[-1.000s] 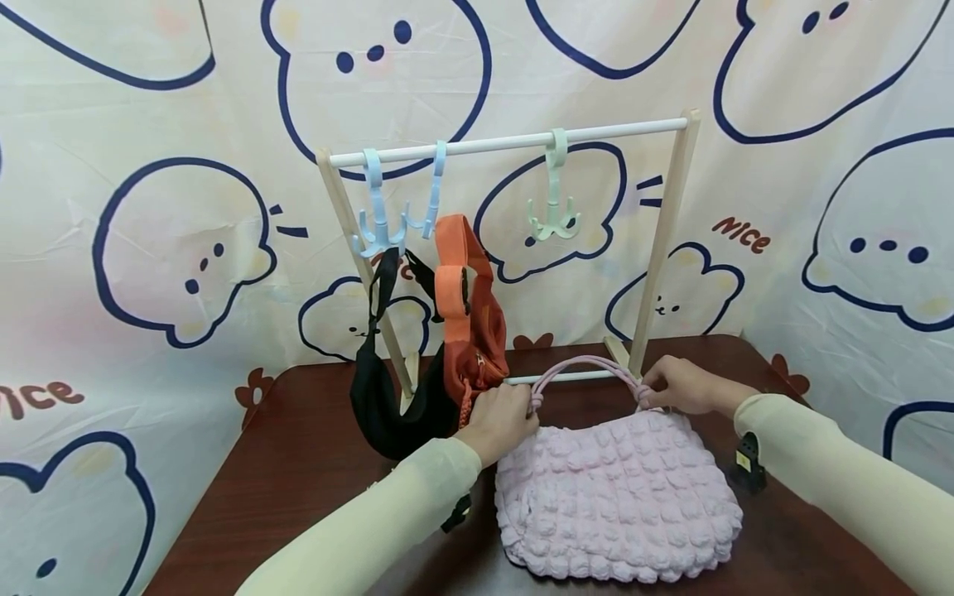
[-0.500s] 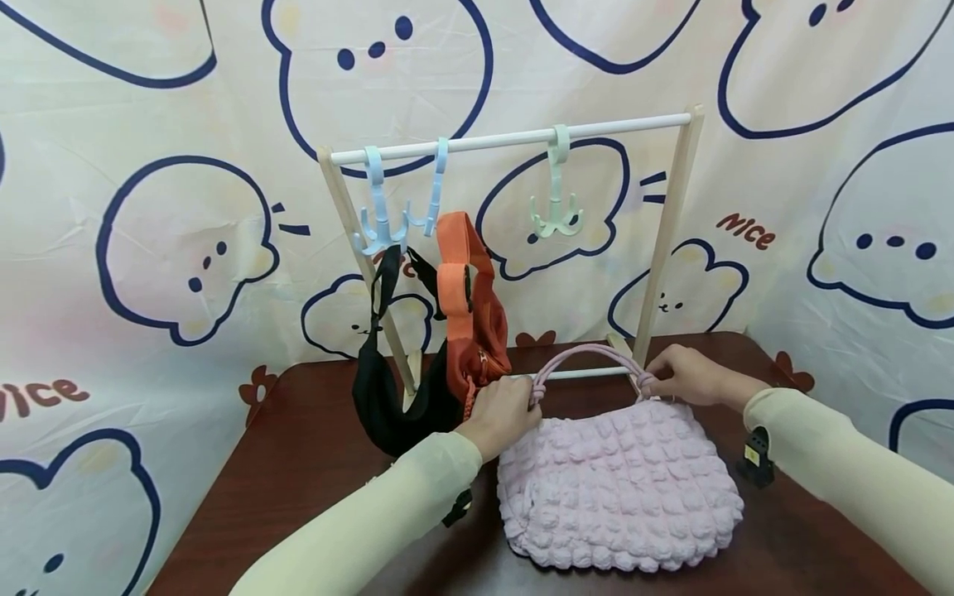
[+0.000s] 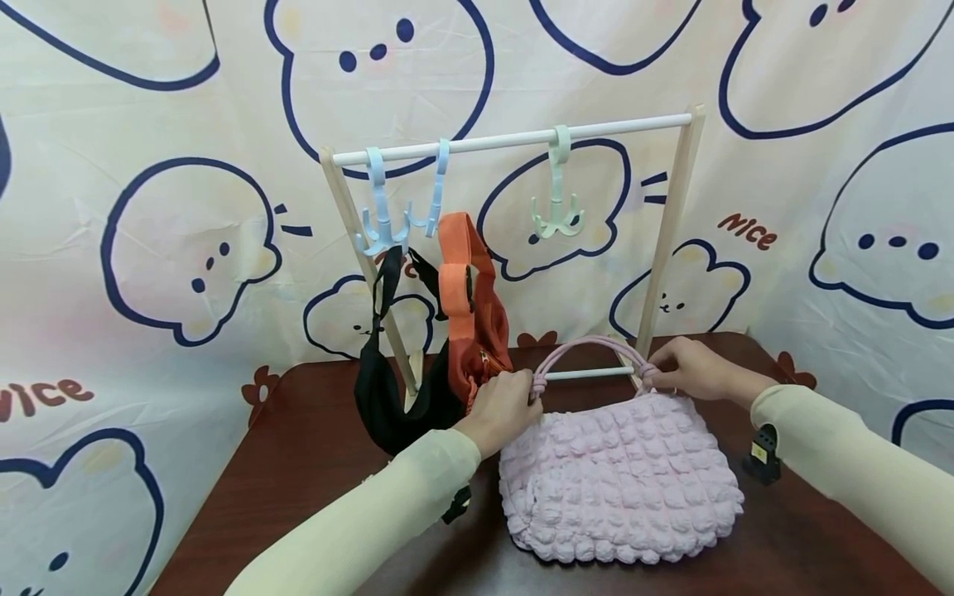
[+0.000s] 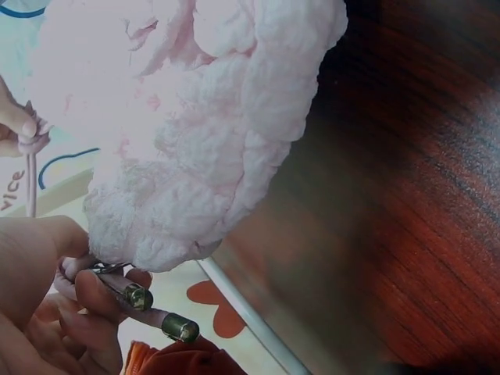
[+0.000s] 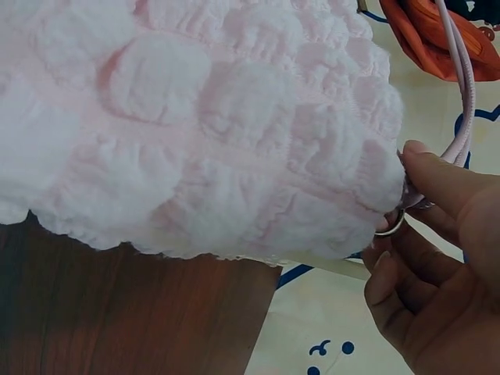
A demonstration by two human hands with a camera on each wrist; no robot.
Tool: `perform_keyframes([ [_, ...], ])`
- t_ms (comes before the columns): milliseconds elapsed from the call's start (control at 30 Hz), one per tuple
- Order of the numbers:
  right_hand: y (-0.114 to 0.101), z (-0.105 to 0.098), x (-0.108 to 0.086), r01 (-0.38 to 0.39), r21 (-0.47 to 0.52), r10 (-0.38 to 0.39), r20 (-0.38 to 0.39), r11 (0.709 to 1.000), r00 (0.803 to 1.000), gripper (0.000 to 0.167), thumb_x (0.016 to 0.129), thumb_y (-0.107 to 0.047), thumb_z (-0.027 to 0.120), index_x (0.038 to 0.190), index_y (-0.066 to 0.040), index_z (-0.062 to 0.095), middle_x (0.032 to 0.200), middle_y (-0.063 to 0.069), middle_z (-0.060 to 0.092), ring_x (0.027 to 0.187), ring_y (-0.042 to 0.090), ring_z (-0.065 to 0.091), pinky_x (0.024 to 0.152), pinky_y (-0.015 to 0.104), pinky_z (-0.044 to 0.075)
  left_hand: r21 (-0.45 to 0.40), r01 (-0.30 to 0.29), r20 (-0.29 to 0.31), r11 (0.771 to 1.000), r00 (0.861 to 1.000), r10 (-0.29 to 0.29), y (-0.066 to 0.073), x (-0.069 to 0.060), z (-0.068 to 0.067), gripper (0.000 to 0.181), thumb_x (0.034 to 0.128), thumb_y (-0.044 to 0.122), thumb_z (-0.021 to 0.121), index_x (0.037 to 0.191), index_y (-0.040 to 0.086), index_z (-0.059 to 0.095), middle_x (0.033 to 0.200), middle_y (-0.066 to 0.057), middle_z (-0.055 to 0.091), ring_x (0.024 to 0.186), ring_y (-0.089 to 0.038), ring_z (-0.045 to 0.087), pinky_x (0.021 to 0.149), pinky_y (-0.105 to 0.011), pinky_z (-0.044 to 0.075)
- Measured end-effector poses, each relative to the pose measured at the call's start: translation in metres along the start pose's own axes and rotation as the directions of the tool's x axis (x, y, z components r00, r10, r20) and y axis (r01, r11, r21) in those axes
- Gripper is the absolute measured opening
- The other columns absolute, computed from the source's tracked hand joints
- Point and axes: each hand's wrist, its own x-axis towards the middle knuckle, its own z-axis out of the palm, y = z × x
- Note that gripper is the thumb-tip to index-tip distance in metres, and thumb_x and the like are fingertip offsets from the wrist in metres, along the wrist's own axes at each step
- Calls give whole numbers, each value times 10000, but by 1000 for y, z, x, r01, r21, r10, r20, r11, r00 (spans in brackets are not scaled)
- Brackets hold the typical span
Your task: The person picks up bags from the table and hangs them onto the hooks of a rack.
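Observation:
A puffy pale pink handbag (image 3: pixel 619 480) faces me, its corded handle (image 3: pixel 589 341) arched above it. My left hand (image 3: pixel 501 412) pinches the knotted left end of that handle. In the left wrist view, two cord ends with dark metal tips (image 4: pixel 181 326) stick out past the fingers. At the bag's other top corner, my right hand (image 3: pixel 689 369) pinches the handle's base. A metal ring (image 5: pixel 392 225) shows beside these fingers in the right wrist view. Whether the bag's bottom touches the table is unclear.
Behind stands a rack with a white rail (image 3: pixel 507 142). Two light blue hooks (image 3: pixel 382 207) and a pale green hook (image 3: pixel 557 186) hang from it. A black bag (image 3: pixel 402 414) and an orange bag (image 3: pixel 477 323) hang at left, close to my left hand. Below is a brown table (image 3: pixel 298 463).
Both hands keep their hold on the handle ends. The pink bag has risen slightly and shifted a little toward the rack, with the right hand moving up a bit.

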Motion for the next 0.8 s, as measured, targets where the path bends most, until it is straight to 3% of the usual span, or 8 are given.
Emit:
perform_keyframes([
  [300, 1, -5, -2, 27, 7, -27, -43, 1000, 999, 200, 958, -148, 684, 1083, -5, 747, 889, 49, 688, 767, 165, 566, 632, 266, 471, 24, -15, -41, 1000, 999, 16, 1, 0, -6, 170, 925, 231, 670, 825, 142, 566, 620, 28, 479, 513, -104, 446, 473, -253, 343],
  [567, 2, -7, -2, 85, -1, -85, -147, 996, 986, 164, 957, -125, 689, 1063, -18, 756, 880, 45, 718, 730, 124, 563, 630, 238, 459, -2, -38, -62, 999, 997, 37, 1, 1, -10, 140, 935, 227, 667, 882, 126, 584, 618, 39, 447, 497, -87, 415, 457, -235, 320],
  [800, -1, -11, -1, 74, -5, -74, -175, 997, 982, 169, 966, -157, 687, 1040, -24, 760, 855, 40, 713, 704, 80, 547, 621, 243, 461, -11, -41, -70, 999, 997, 40, 4, 3, -14, 137, 928, 218, 669, 888, 120, 583, 622, 34, 445, 495, -88, 411, 451, -232, 317],
])
